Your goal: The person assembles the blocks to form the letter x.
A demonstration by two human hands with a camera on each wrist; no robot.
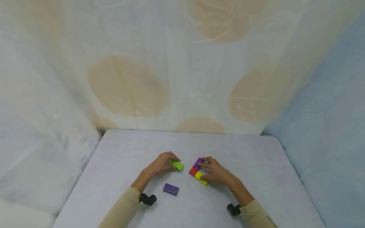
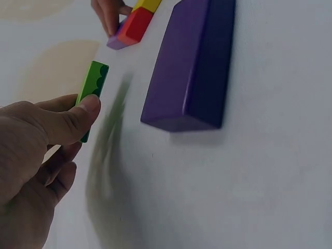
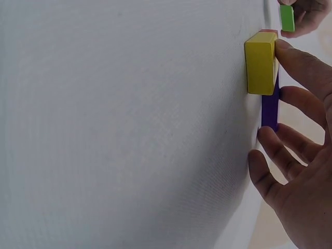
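On the pale grey table (image 1: 119, 148) the left hand (image 1: 163, 163) pinches a green block (image 1: 177, 165) between thumb and curled fingers, holding it just left of a small cluster of blocks; in the left wrist view the green block (image 2: 92, 92) shows a scalloped edge above the thumb and seems lifted slightly off the surface, though that is hard to be sure of. The right hand (image 1: 217, 172) rests on the cluster with fingers spread and lightly bent, the thumb touching the yellow block (image 1: 201, 178) and the fingertips on the purple block (image 1: 198, 164) at the far end. A red block (image 1: 193, 171) sits between those two, touching both. A second, loose purple block (image 1: 171, 189) lies flat nearer the person, apart from the cluster and below the left hand. No writing or brand mark can be read on any block. Beige sleeves (image 1: 121, 210) cover both forearms, and a patterned cloth backdrop (image 1: 182, 63) hangs behind the table
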